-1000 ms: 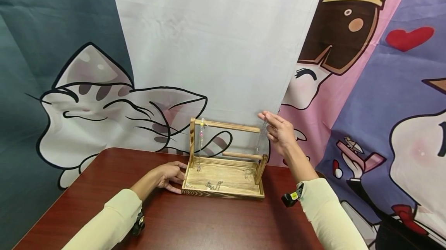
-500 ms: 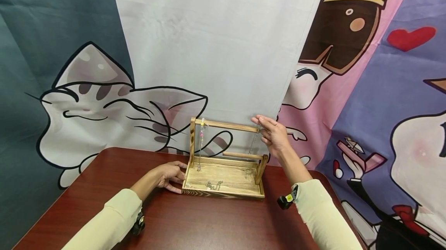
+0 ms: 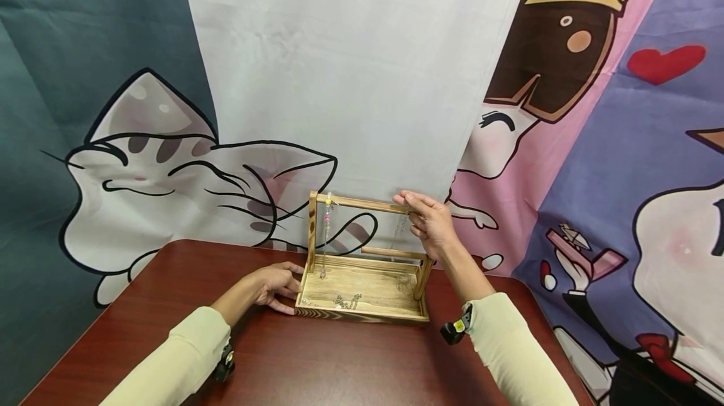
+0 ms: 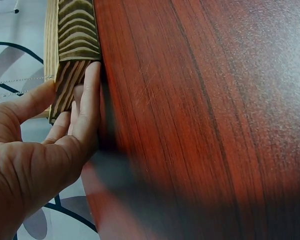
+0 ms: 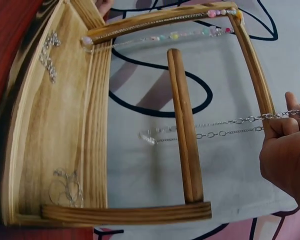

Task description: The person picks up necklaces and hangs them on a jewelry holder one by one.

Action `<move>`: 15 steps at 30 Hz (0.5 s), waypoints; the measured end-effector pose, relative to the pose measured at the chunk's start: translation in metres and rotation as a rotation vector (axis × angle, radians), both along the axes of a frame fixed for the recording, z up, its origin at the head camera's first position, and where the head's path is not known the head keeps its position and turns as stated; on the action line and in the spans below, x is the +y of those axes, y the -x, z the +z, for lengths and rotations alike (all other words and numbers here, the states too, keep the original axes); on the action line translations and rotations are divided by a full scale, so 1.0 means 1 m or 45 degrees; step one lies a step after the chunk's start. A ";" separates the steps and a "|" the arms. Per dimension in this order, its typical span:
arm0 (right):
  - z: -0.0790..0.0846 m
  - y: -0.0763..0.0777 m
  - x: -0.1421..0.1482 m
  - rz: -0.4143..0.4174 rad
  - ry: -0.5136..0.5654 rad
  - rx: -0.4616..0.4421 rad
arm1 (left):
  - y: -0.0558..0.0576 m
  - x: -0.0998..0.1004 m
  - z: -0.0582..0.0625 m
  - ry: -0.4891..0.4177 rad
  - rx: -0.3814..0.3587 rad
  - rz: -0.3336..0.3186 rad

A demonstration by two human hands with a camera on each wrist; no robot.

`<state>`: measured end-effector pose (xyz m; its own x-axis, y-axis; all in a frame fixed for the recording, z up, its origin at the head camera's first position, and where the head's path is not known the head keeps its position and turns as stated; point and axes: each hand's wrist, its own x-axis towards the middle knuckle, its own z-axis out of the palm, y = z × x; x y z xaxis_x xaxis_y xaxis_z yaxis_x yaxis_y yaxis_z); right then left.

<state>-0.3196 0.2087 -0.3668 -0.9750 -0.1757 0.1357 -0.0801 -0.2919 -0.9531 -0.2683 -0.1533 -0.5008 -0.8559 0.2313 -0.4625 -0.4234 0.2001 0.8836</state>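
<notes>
A wooden jewelry stand (image 3: 362, 274) with a shallow tray and two bars stands on the table. My left hand (image 3: 275, 283) grips the tray's left end, thumb on one side and fingers on the other, as the left wrist view shows. At the right part of the upper bar (image 3: 356, 203), my right hand (image 3: 434, 224) pinches a silver chain necklace (image 5: 230, 121). Two strands of the chain pass the bar and hang down behind the lower bar (image 5: 184, 125). A beaded necklace (image 3: 327, 220) hangs at the upper bar's left end.
In the tray lie a bunched chain (image 5: 49, 57) near the front and thin wire hoops (image 5: 66, 189) at the right. A red-brown wooden table (image 3: 351, 362) carries the stand. Close behind hangs a printed cloth backdrop (image 3: 362, 79).
My right hand has moved left and slightly down with the silver chain, from beyond the upper bar's right end to over the bar. The left hand has stayed in place.
</notes>
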 end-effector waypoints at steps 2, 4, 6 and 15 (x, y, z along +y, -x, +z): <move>-0.001 0.000 -0.003 0.011 0.008 -0.003 | 0.000 0.000 0.000 0.003 0.003 -0.001; -0.002 -0.001 -0.007 0.020 0.011 -0.009 | -0.001 0.000 0.000 0.005 0.007 -0.002; -0.003 -0.002 -0.010 0.031 0.014 -0.019 | -0.001 0.000 0.000 0.005 0.008 -0.001; -0.005 -0.004 -0.028 0.057 -0.002 -0.023 | 0.000 0.000 0.000 0.003 0.006 0.001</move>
